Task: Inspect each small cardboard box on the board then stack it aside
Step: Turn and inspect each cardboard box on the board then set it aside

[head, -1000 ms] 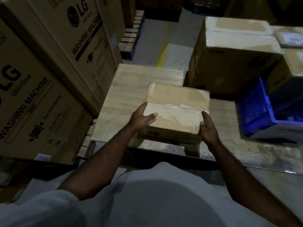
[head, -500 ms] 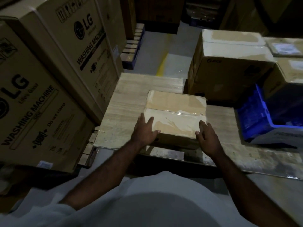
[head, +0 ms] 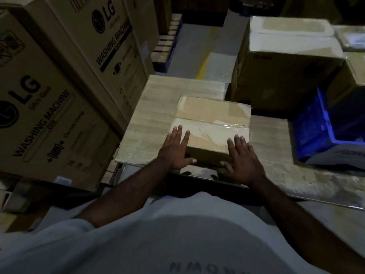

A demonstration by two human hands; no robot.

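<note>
Releasing our grip, we rest left hand (head: pixel 175 147) and right hand (head: pixel 242 155) flat, fingers straight, on the box (head: pixel 213 113), likely inspecting it.

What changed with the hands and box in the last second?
Both hands released their side grip: left hand and right hand now lie flat, fingers straight, on the near top edge of the small box. It remains on the board; blue crate unmoved.
</note>
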